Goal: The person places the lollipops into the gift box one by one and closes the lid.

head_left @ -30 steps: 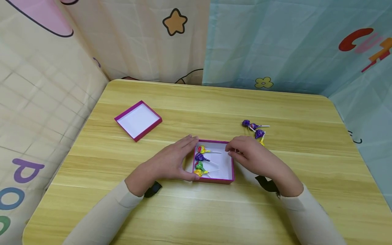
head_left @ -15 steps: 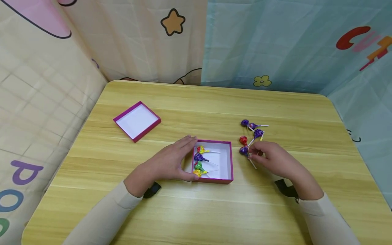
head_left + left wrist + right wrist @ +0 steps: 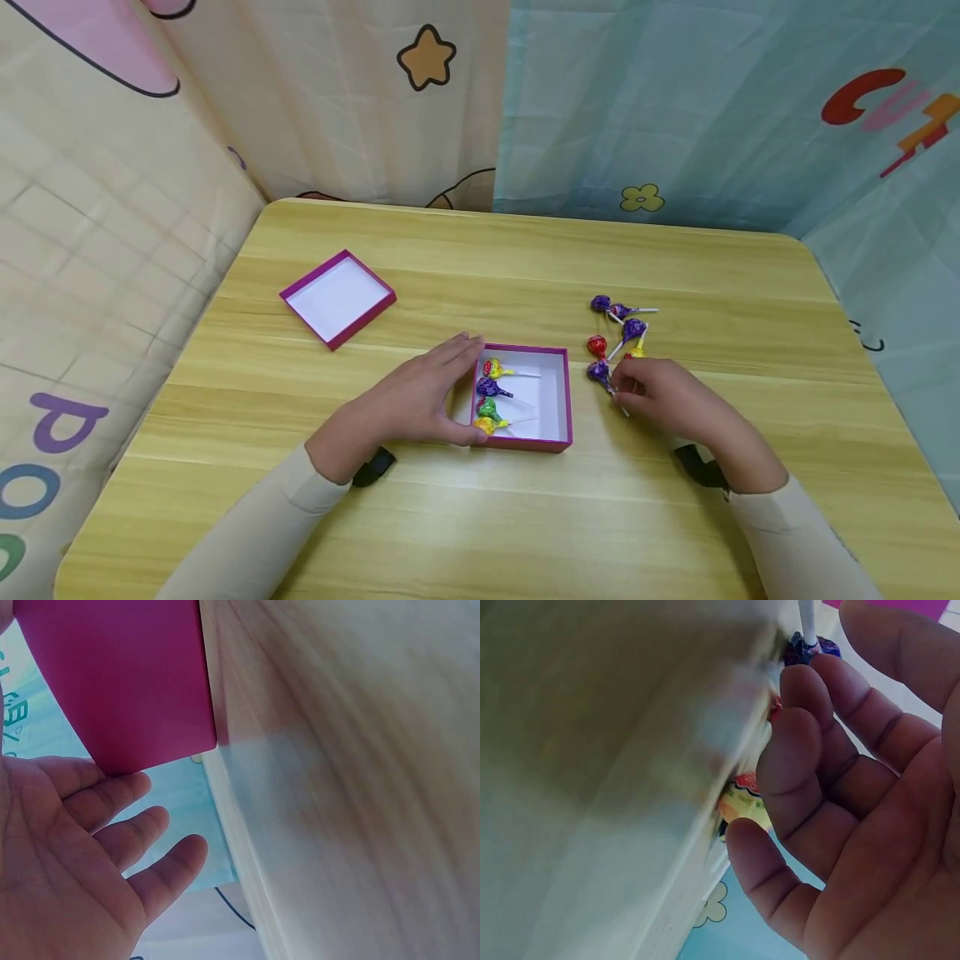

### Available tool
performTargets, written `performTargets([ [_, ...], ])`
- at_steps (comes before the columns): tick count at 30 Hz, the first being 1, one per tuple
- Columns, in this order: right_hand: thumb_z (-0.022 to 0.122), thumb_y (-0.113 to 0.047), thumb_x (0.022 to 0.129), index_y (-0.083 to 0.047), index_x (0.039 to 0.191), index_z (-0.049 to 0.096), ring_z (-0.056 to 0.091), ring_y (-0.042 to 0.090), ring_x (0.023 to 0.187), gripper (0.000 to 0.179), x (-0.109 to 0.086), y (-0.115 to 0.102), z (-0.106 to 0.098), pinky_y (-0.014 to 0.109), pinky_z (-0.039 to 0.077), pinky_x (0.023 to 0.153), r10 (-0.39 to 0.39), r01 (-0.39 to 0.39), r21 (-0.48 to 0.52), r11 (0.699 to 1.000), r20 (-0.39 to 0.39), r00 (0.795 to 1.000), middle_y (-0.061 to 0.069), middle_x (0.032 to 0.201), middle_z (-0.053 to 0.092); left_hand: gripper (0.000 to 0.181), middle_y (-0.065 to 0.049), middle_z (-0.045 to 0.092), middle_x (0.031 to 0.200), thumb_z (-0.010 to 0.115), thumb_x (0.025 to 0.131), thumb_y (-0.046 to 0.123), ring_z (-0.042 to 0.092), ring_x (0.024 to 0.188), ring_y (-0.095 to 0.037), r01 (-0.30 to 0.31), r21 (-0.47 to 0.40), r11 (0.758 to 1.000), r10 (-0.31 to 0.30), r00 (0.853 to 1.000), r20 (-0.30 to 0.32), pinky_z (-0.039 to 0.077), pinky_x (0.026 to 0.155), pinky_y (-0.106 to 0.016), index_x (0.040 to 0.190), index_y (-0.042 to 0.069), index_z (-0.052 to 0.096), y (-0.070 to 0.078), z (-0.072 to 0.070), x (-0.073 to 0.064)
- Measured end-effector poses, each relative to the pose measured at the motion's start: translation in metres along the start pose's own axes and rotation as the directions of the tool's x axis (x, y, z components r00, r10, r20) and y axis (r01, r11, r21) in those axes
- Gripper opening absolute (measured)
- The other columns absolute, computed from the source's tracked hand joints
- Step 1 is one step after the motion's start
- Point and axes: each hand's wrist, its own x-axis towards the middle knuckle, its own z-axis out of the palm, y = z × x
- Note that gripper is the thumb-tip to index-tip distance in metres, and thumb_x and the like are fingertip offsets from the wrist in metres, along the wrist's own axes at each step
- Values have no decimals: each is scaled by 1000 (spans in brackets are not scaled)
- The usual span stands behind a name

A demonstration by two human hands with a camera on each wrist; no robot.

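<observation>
While the left hand (image 3: 416, 396) grips a box (image 3: 553, 404), the right hand (image 3: 671, 398), thumb parted, is beside a purple lollipop (image 3: 597, 371).

The person wears a long, close-fitting left sleeve (image 3: 247, 525) of pale cream fabric and a matching pale cream right sleeve (image 3: 798, 529), both plain along the forearm. Each ends at the wrist: the left cuff (image 3: 326, 482) and right cuff (image 3: 761, 504) are in the same light cloth, with a faint crosswise line. A dark black left wrist band (image 3: 373, 467) and a similar black right wrist band (image 3: 701, 468) show beyond the cuffs. The left hand (image 3: 420, 396) and right hand (image 3: 667, 400) are bare, with creased palms and lined finger joints
</observation>
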Motion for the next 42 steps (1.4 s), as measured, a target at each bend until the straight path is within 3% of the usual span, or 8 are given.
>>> performTargets([
  [9, 72, -10, 90, -12, 86, 63, 47, 11, 63, 10, 3, -2, 4, 28, 40, 57, -3, 3, -15, 1000, 5, 1000, -6, 70, 54, 117, 1, 19, 164, 65, 72, 79, 13, 151, -17, -7, 0, 1000, 7, 1000, 1, 28, 115, -47, 160, 16, 19, 0, -1, 0],
  [17, 71, -9, 90, -12, 84, 63, 47, 12, 64, 11, 4, 0, 6, 29, 40, 58, 19, -18, -35, 999, 15, 1000, -6, 70, 54, 119, 1, 19, 164, 61, 71, 83, 12, 151, -17, -8, 10, 1000, 8, 1000, 1, 28, 115, -47, 160, 17, 18, -1, -1, 0],
  [26, 71, -8, 90, -12, 86, 64, 47, 12, 64, 8, 5, 2, 7, 29, 41, 58, 34, -33, -33, 999, 26, 999, -6, 71, 55, 118, 2, 19, 164, 66, 72, 79, 13, 151, -17, -4, 10, 1000, 4, 1000, -4, 28, 115, -47, 160, 17, 18, -1, 1, 0],
  [42, 67, -6, 91, -11, 89, 65, 48, 12, 66, 6, 3, -1, 2, 31, 41, 60, -22, 23, -62, 998, 11, 1000, -6, 73, 55, 118, 1, 19, 164, 63, 72, 81, 13, 151, -18, -8, 16, 1000, 8, 1000, -1, 29, 115, -46, 160, 16, 19, -1, 0, 1],
])
